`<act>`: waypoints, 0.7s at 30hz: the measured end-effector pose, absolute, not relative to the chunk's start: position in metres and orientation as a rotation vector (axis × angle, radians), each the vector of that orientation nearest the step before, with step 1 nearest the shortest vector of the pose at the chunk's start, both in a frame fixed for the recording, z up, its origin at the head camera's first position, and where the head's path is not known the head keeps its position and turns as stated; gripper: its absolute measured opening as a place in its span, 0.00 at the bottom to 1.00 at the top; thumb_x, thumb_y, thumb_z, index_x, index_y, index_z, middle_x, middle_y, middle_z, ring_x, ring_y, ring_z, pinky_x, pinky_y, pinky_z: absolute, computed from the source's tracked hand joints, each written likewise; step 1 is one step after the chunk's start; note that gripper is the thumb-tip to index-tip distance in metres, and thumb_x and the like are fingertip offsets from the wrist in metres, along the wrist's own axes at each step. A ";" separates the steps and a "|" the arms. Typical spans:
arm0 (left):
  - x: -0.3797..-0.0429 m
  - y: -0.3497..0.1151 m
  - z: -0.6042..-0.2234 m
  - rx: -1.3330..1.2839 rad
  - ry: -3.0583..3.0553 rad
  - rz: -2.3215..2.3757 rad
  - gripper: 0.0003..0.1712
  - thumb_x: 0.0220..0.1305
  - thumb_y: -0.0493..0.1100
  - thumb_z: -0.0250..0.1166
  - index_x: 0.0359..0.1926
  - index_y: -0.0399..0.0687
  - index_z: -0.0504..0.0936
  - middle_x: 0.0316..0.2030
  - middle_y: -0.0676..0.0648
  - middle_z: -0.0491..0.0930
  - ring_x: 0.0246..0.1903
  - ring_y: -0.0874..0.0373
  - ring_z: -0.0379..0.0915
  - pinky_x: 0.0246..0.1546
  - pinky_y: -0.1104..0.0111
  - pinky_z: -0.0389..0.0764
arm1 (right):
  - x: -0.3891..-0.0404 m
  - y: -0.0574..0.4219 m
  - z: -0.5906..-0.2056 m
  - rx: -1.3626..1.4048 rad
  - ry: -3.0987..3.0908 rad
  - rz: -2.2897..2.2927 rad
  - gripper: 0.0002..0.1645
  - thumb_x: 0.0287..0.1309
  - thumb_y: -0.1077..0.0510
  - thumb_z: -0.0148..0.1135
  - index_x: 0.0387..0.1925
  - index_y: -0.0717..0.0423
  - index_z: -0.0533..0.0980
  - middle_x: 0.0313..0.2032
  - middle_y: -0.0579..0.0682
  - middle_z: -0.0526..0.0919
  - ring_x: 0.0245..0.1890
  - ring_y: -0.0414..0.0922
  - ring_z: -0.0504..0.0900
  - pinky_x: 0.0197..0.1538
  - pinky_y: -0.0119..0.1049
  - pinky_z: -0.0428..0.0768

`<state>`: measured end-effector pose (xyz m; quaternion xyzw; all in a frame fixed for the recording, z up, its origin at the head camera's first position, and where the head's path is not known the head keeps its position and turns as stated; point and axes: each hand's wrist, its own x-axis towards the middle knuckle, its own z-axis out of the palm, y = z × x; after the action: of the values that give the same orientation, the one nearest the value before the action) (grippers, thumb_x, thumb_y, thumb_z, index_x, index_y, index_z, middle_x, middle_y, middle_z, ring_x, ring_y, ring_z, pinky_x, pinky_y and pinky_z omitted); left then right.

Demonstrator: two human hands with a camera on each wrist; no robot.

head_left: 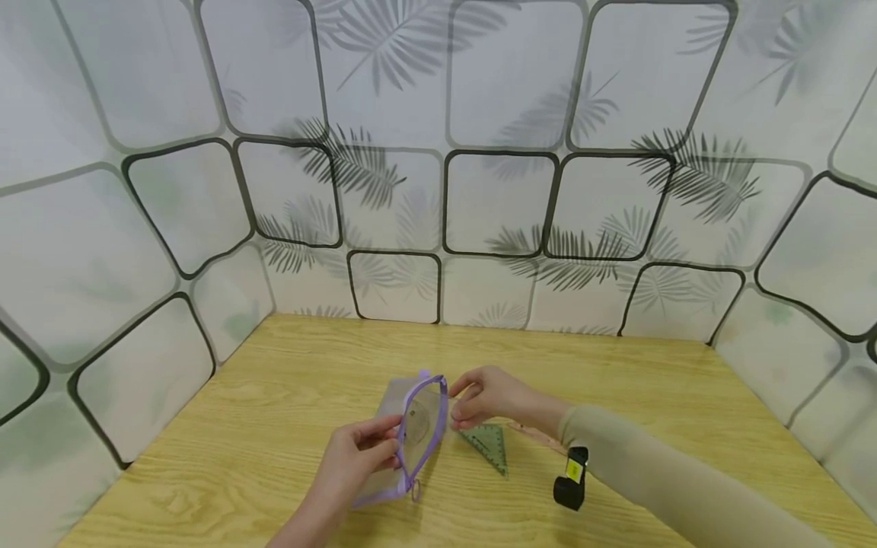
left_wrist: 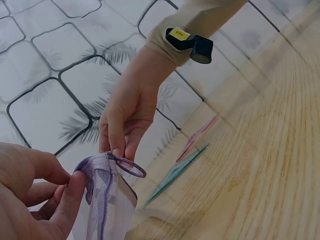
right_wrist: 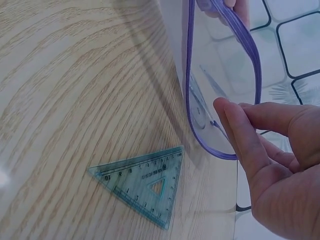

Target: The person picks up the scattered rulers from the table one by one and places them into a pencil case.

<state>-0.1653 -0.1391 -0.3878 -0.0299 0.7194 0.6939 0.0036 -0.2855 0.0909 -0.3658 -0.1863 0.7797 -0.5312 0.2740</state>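
A translucent zip pouch (head_left: 390,396) with purple edging has its mouth spread wide. My left hand (head_left: 359,453) pinches the near rim between thumb and fingers. At the opposite rim is my right hand (head_left: 483,396), thumb and fingertips together on the edge; the exact contact is partly hidden in the right wrist view. Inside the pouch shows a clear, rounded piece (head_left: 416,425), perhaps a protractor. A green see-through set square (head_left: 489,445) lies on the table below my right hand. A purple ring (left_wrist: 131,168) hangs from the zip pull.
Beyond the set square lies a flat pink piece (head_left: 534,435), partly hidden by my right forearm. A black device (head_left: 571,479) is strapped to my right wrist. Patterned wall panels (head_left: 500,202) border the wooden table (head_left: 274,426) at the back and sides.
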 end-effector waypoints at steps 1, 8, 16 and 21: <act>-0.165 -0.139 -0.388 -0.090 2.255 2.175 0.24 0.59 0.28 0.63 0.58 0.26 0.76 0.38 0.45 0.81 0.35 0.62 0.78 0.36 0.73 0.86 | -0.286 0.090 -0.366 -0.496 2.103 -1.427 0.25 0.59 0.70 0.63 0.58 0.72 0.72 0.38 0.64 0.87 0.33 0.45 0.89 0.48 0.47 0.87; -0.166 -0.139 -0.387 -0.082 2.239 2.171 0.24 0.59 0.29 0.63 0.58 0.27 0.76 0.37 0.47 0.80 0.36 0.62 0.78 0.36 0.73 0.85 | -0.287 0.083 -0.362 -0.489 2.123 -1.420 0.25 0.58 0.69 0.64 0.57 0.73 0.73 0.37 0.63 0.87 0.34 0.49 0.90 0.45 0.44 0.87; -0.167 -0.139 -0.386 -0.098 2.229 2.178 0.24 0.60 0.28 0.63 0.58 0.27 0.77 0.37 0.47 0.81 0.35 0.63 0.78 0.36 0.73 0.85 | -0.286 0.074 -0.365 -0.479 2.149 -1.416 0.23 0.58 0.70 0.64 0.55 0.74 0.74 0.36 0.64 0.88 0.30 0.45 0.89 0.46 0.47 0.87; -0.167 -0.140 -0.387 -0.101 2.227 2.183 0.24 0.59 0.28 0.63 0.58 0.26 0.76 0.37 0.47 0.81 0.35 0.64 0.78 0.36 0.73 0.85 | -0.286 0.068 -0.367 -0.489 2.146 -1.429 0.23 0.56 0.72 0.65 0.54 0.75 0.74 0.35 0.65 0.88 0.31 0.47 0.89 0.45 0.45 0.87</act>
<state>-0.1672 -0.1400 -0.3871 -0.0325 0.7137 0.6997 0.0108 -0.2857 0.0680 -0.3670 -0.1800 0.7905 -0.5264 0.2561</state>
